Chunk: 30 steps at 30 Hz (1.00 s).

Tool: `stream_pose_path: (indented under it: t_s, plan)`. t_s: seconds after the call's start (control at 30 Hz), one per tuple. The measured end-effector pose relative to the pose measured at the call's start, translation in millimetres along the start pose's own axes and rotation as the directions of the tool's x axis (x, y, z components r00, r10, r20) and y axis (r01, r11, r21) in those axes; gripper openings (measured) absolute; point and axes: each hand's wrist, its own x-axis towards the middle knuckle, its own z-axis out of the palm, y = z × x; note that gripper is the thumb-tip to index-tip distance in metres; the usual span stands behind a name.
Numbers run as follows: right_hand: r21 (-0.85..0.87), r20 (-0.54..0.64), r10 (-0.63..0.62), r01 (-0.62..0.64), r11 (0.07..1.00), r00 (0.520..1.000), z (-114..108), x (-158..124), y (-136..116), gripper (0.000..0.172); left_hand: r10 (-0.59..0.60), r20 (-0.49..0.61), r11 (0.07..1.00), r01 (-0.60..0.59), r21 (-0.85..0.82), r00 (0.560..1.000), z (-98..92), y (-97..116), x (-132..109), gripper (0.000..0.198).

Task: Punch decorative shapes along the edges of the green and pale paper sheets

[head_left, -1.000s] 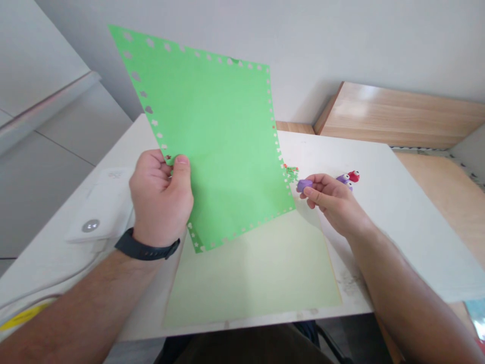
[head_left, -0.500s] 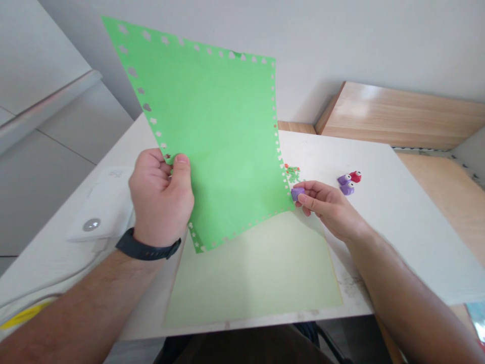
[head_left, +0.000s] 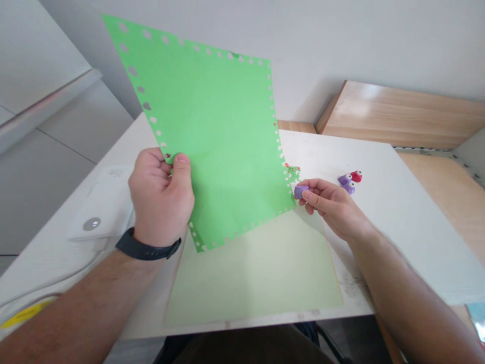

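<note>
A green sheet of paper [head_left: 227, 136] is held up, tilted, with small punched shapes along all its edges. My left hand [head_left: 162, 194] is closed on its left edge, thumb on the near face. Between the thumb and fingers of my right hand [head_left: 328, 205] is a small purple craft punch [head_left: 301, 191], right at the sheet's lower right corner. Whether the punch grips the paper edge I cannot tell. Just behind it lies a little heap of green and orange paper cutouts [head_left: 293, 172]. Further right stand two more purple punches [head_left: 348, 188] and a red punch [head_left: 356, 176], each with eye-like knobs.
Under the sheet a pale green mat [head_left: 253, 283] lies on the white table [head_left: 382, 227]. At the left are a white device [head_left: 102, 202] with a cable and something yellow [head_left: 25, 314]. A wooden panel [head_left: 397, 111] stands at the back right.
My right hand and the purple punch have shifted slightly right and up. The sheet's right edge has swung a little, its top right corner moving left. My left hand stays in place.
</note>
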Motion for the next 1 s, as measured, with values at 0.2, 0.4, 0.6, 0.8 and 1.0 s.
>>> stream_pose_path:
  t_s: [0.2,0.4,0.6,0.8,1.0]
  plan:
    - [-0.014,0.019,0.007,-0.006,1.000,1.000,-0.3,-0.4,0.4,0.033,0.005,-0.012,1.000,-0.005,0.007,1.000,-0.2,0.6,0.0,0.011]
    - [-0.050,-0.003,-0.002,0.002,0.999,1.000,0.1,0.1,2.2,0.035,-0.021,-0.011,1.000,0.020,-0.020,1.000,-0.4,4.9,-0.3,0.010]
    - [-0.054,0.021,0.011,-0.010,0.999,1.000,0.6,-0.5,2.2,0.035,-0.031,-0.005,0.999,0.031,-0.036,1.000,0.0,9.0,-0.6,0.011]
    - [-0.037,0.026,0.009,-0.008,0.999,1.000,-1.2,-0.7,2.3,0.034,-0.038,-0.013,0.999,0.038,-0.014,0.999,-0.5,10.6,-0.1,0.009]
    - [-0.052,0.025,0.011,-0.010,0.999,1.000,-1.2,-1.6,0.1,0.035,-0.030,0.003,0.999,0.030,-0.017,1.000,-0.4,6.7,-0.6,0.010]
